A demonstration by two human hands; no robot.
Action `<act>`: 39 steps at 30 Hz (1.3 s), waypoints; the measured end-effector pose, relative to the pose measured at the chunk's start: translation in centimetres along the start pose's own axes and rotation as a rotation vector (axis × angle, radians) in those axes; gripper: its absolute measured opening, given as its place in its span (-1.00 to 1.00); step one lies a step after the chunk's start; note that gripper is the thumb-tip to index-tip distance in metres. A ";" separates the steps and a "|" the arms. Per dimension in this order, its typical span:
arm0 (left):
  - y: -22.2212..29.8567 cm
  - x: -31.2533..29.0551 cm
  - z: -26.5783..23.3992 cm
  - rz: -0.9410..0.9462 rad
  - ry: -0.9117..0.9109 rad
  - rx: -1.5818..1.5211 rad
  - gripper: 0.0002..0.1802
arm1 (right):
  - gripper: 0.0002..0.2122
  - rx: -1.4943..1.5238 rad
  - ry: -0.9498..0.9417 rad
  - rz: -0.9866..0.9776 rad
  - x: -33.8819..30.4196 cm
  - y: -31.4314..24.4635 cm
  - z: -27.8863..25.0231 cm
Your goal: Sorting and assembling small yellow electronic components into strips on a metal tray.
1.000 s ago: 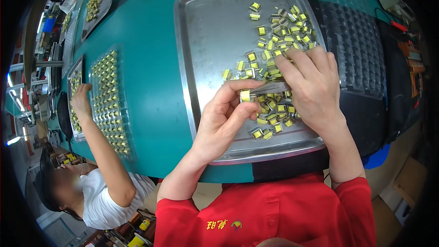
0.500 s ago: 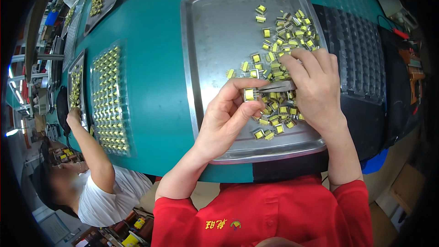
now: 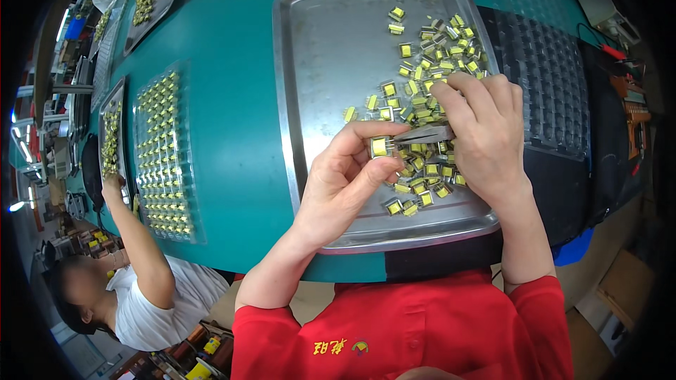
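Between thumb and forefinger, my left hand (image 3: 343,179) pinches a small yellow transformer (image 3: 380,147) with a metal core, its pins facing right. My right hand (image 3: 486,134) is wrapped around a pair of pliers (image 3: 424,135); their handles are hidden in the palm. The jaws of the pliers reach to the transformer's pins, and I cannot tell whether they clamp one. Both hands are above a shallow metal tray (image 3: 320,49), where many more loose yellow transformers (image 3: 425,198) lie heaped on the right side.
Right of the tray stands a clear plastic blister tray (image 3: 542,84) on a black mat. To the left, another blister tray (image 3: 163,158) holds rows of yellow transformers. Farther left, a co-worker in a white shirt (image 3: 176,302) reaches to a narrow tray of parts (image 3: 110,141).
The transformer and pliers stay nearly in the same place between my hands. The whole view has shifted slightly, and the co-worker's head has turned.
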State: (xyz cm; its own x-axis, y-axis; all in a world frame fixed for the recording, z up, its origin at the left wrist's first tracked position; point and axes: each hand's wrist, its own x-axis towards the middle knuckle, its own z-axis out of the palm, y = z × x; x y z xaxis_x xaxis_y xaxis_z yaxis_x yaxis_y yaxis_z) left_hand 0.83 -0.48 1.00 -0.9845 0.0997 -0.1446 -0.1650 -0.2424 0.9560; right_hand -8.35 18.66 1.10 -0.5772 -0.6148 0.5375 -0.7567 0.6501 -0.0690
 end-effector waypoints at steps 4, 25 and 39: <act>-0.2 0.0 -0.2 -0.017 -0.032 0.004 -0.66 | -0.68 -0.017 0.004 0.004 -0.1 0.0 0.0; -0.3 -0.1 0.5 0.062 0.062 -0.018 -0.63 | -0.69 0.036 -0.042 -0.010 0.0 -0.1 0.0; -0.4 -0.1 0.2 0.096 0.043 0.098 -0.65 | -0.69 0.113 -0.075 0.007 0.1 -0.4 0.1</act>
State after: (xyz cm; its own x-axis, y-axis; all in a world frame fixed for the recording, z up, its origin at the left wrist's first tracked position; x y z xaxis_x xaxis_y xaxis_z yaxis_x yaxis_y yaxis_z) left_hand 1.05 -0.22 0.71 -0.9974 0.0388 -0.0600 -0.0653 -0.1537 0.9860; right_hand -8.13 18.32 1.14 -0.6010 -0.6448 0.4722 -0.7797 0.6030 -0.1689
